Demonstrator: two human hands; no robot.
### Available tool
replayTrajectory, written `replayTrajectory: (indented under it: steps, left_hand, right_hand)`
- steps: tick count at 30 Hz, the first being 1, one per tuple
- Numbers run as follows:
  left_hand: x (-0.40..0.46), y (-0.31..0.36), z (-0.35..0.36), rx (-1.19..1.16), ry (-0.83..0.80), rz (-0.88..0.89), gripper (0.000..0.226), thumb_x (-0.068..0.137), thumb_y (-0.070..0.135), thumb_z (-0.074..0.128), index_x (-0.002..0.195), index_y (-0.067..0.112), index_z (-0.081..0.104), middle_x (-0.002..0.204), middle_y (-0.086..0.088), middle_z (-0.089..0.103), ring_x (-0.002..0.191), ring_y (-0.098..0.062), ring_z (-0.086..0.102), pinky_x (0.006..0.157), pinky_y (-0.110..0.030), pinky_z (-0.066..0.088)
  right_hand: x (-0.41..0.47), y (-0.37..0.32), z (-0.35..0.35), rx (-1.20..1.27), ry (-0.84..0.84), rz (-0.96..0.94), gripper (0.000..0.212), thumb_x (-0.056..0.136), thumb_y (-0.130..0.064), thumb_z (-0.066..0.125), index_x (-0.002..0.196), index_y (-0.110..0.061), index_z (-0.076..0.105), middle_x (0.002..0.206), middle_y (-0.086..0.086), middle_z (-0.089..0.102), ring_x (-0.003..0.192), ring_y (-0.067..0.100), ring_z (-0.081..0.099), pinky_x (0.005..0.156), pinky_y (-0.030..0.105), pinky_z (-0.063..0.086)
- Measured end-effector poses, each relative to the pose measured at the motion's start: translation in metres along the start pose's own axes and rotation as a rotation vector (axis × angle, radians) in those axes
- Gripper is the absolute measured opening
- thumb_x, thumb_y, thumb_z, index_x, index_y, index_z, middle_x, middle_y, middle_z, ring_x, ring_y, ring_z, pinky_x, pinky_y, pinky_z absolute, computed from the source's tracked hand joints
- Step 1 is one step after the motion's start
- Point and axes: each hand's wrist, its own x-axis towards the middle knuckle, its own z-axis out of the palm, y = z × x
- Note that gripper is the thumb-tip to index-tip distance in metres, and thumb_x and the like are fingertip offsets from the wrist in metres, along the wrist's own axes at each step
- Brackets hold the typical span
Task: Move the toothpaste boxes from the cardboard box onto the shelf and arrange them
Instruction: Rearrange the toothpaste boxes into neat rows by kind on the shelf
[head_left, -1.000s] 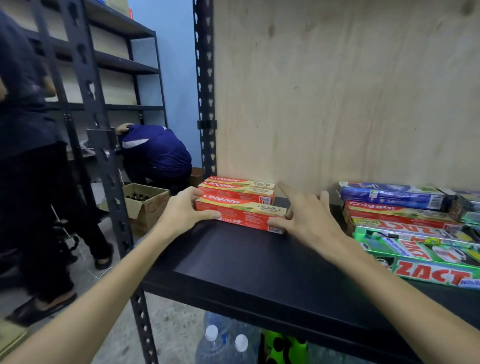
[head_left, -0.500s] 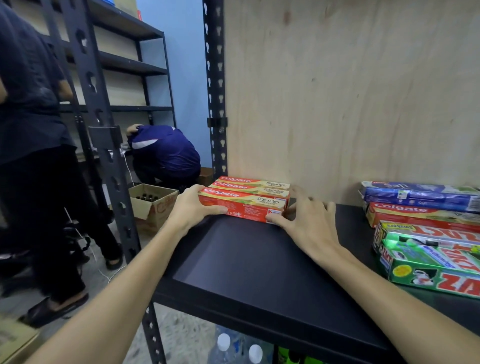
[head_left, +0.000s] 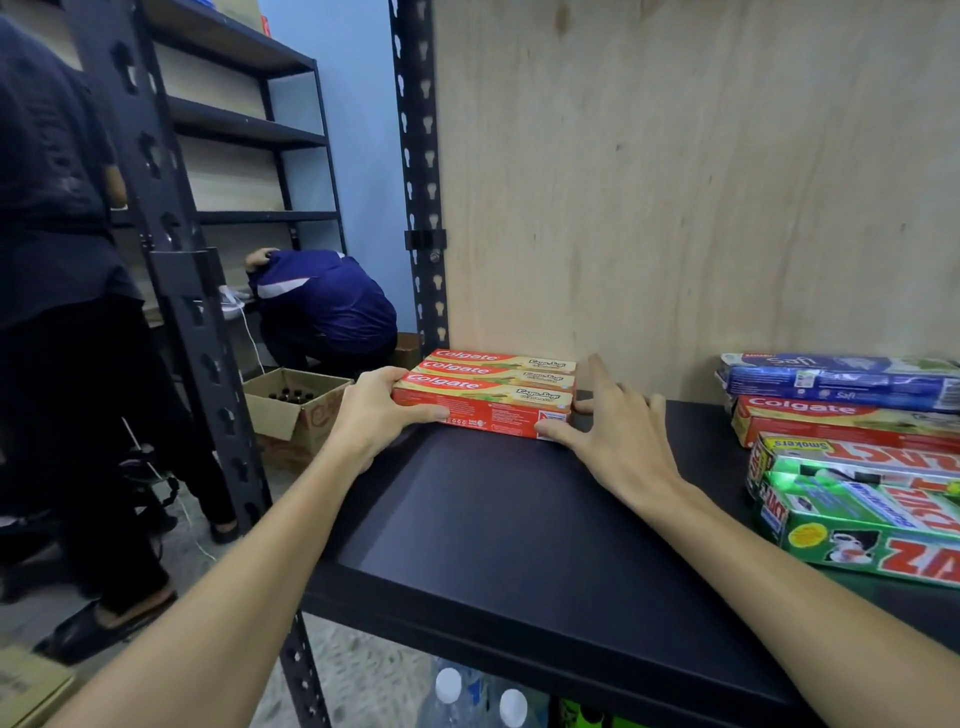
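Hands: both reach onto the black shelf and bracket a row of red toothpaste boxes from either end.
Left hand: fingers curl round the left end of the nearest box, thumb lying along its front face; it grips that end.
Red toothpaste boxes: three Colgate cartons lie flat, side by side and touching, long sides parallel to the back panel, at the rear left of the shelf; the farthest sits against or just beside the panel.
Right hand: fingers straight and spread, palm down on the shelf at the right end of the row; thumb tip touches the front right corner of the nearest box, and the index finger runs back along the row's right end.
Shelf: matte black board with a raised rim, bare in front of the row.
Back panel: pale plywood, upright behind the shelf.
Right-hand stock: a blue toothpaste box lies on another red Colgate box; green Zact boxes lie nearer the front edge, well apart from the row.
Far left background: a standing person in dark clothes, a crouching person in a blue jacket, and an open cardboard box on the floor holding dark bottles.
Below the shelf: white bottle caps show.
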Motion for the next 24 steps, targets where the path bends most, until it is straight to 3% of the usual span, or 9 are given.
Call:
replayTrajectory:
  steps: [7, 11, 16, 20, 24]
  left_hand:
    - [0.006, -0.003, 0.002, -0.026, 0.007, -0.007, 0.07, 0.066, 0.036, 0.095, 0.128, 0.018, 0.068, 0.105, 0.006, 0.076, 0.099, -0.009, 0.071, 0.081, -0.019, 0.05]
    - [0.01, -0.006, 0.002, -0.037, 0.013, -0.023, 0.075, 0.063, 0.035, 0.096, 0.13, 0.016, 0.066, 0.106, 0.004, 0.076, 0.1, -0.011, 0.071, 0.093, -0.03, 0.054]
    - [0.013, -0.008, 0.003, -0.044, 0.021, -0.014, 0.072, 0.065, 0.033, 0.095, 0.128, 0.017, 0.066, 0.106, 0.003, 0.076, 0.1, -0.012, 0.071, 0.079, -0.021, 0.052]
    - [0.016, -0.011, 0.002, -0.045, 0.019, -0.025, 0.072, 0.062, 0.035, 0.096, 0.125, 0.019, 0.066, 0.104, 0.003, 0.077, 0.1, -0.014, 0.072, 0.095, -0.036, 0.057]
    - [0.014, -0.008, 0.003, -0.065, 0.012, -0.027, 0.073, 0.066, 0.03, 0.095, 0.131, 0.016, 0.064, 0.107, 0.002, 0.075, 0.101, -0.014, 0.07, 0.079, -0.022, 0.053]
  right_hand:
    - [0.002, 0.002, 0.002, 0.011, 0.001, 0.013, 0.075, 0.081, -0.064, 0.071, 0.133, -0.022, 0.038, 0.119, -0.004, 0.072, 0.115, 0.022, 0.056, 0.086, 0.033, 0.023]
    - [0.004, 0.002, 0.005, -0.028, 0.012, -0.002, 0.08, 0.082, -0.067, 0.068, 0.139, -0.021, 0.035, 0.122, -0.004, 0.071, 0.118, 0.022, 0.057, 0.087, 0.034, 0.023]
    - [0.005, 0.005, 0.009, -0.049, 0.017, -0.006, 0.082, 0.081, -0.071, 0.065, 0.139, -0.021, 0.036, 0.122, -0.004, 0.071, 0.118, 0.022, 0.059, 0.092, 0.037, 0.025]
    - [0.006, 0.006, 0.01, -0.069, 0.015, -0.022, 0.082, 0.083, -0.072, 0.063, 0.14, -0.021, 0.035, 0.12, -0.004, 0.071, 0.116, 0.022, 0.058, 0.09, 0.036, 0.024]
    - [0.007, 0.006, 0.01, -0.066, 0.001, -0.03, 0.084, 0.082, -0.071, 0.064, 0.143, -0.022, 0.033, 0.122, -0.004, 0.07, 0.118, 0.021, 0.057, 0.086, 0.034, 0.02]
